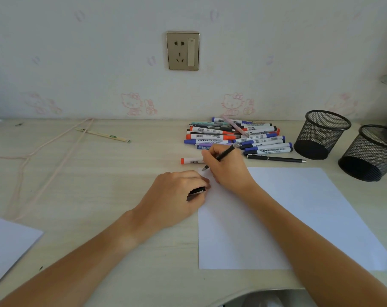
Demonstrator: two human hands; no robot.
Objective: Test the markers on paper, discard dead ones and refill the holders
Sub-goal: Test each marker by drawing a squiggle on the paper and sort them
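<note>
Pale wood-grain desk (99, 196) under cartoon wallpaper carries a white paper sheet (298, 218), a pile of markers (232, 135) and two black mesh holders (321, 134). Right hand (229, 171) pinches a slim black pen (223, 155), tip at the sheet's corner; left hand (179, 196) curls around its cap (195, 192). Light, rigid, smooth barrel: best held low, near the tip.

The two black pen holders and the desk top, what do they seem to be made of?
The pen holders look like black metal wire mesh with a matt finish: the desk and wall show through their open weave. The desk top looks like pale wood-grain laminate, perhaps real wood; faint streaks run along it.
</note>
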